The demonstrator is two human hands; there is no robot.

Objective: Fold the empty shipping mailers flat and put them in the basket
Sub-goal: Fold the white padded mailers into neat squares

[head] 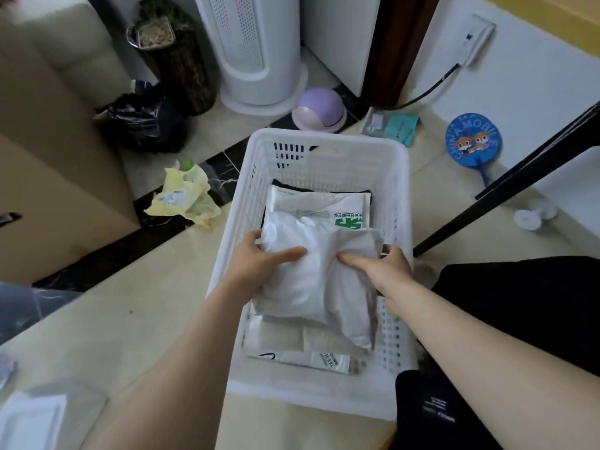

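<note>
A white slotted plastic basket [324, 147] stands on the floor in the middle of the head view. Inside it lie several flat mailers, one with green print [324, 206] toward the far end and one with a label strip [305, 358] at the near end. On top of them sits a folded white mailer [302, 287]. My left hand [259, 261] grips its left edge, thumb on top. My right hand [380, 267] pinches its grey right flap over the basket's right side.
A crumpled yellow mailer [185, 199] lies on the floor left of the basket. Beyond stand a purple lidded bin [319, 110], a white tower appliance [256, 50] and a black bag [143, 121]. A blue fan [472, 142] and a black table leg [506, 183] are at right.
</note>
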